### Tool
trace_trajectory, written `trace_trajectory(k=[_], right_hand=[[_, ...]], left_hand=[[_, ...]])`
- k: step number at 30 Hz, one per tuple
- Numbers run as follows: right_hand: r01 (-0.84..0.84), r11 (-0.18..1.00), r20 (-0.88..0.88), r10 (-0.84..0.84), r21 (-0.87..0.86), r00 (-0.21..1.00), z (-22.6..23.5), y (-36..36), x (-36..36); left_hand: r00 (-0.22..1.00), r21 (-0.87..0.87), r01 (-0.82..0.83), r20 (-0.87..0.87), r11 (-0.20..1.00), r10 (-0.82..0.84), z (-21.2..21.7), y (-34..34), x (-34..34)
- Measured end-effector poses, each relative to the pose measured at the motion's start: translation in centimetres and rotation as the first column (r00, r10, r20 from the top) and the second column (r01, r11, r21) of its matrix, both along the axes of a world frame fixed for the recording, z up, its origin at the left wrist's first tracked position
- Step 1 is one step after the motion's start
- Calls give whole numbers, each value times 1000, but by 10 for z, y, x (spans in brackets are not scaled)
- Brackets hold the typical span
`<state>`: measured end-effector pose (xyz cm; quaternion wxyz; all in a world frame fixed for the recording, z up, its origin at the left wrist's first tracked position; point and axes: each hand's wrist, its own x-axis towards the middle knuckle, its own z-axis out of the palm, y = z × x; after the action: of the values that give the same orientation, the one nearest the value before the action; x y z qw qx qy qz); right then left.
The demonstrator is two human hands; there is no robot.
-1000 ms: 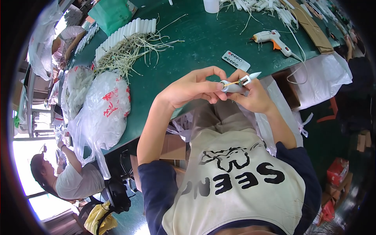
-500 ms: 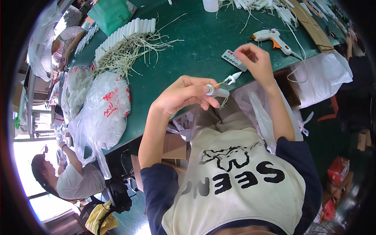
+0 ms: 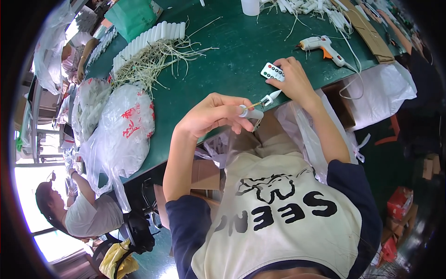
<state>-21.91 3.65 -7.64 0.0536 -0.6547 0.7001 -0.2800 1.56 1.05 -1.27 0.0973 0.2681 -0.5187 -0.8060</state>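
Observation:
My left hand (image 3: 218, 113) pinches a small white tube (image 3: 252, 113) over the table's near edge. Thin wires join the tube to a white flame-shaped tip on a small socket (image 3: 270, 97), which sticks out toward my right hand. In my right hand (image 3: 297, 81) is a small white remote control (image 3: 273, 72) with dark, red and green buttons, gripped by its right end between thumb and fingers just above the green table. Its button face is turned up. Part of the remote is hidden by my fingers.
On the green table (image 3: 223, 51), a row of white tubes with loose wires (image 3: 151, 42) lies left, beside plastic bags (image 3: 127, 125). A white glue gun (image 3: 320, 44) with its cord lies right, near a cardboard strip (image 3: 367, 32). A person (image 3: 88, 209) sits at lower left.
My right hand has come down onto the remote, taken hold of it and tilted it up. My left hand has shifted slightly left with the tube and flame tip.

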Motion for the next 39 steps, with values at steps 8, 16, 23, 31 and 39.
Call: trace_trajectory(k=[8,16,23,31,39], right_hand=[[-117,993,425,102,9,899,9,5,-11],[-429,896,746,210,112,632,27,25,-24],[-472,867,699,238,160,674,25,31,-28],[-453,874,641,247,176,727,25,28,-25],[-289,956,602,203,48,772,24,8,-9]], left_hand=[[997,55,45,66,997,-49,-1,2,6],[989,127,115,83,985,-126,-1,0,13],[983,158,148,83,976,-163,3,4,6],[987,93,113,104,989,-123,2,5,5],[987,173,143,43,975,-152,-5,-1,11]])
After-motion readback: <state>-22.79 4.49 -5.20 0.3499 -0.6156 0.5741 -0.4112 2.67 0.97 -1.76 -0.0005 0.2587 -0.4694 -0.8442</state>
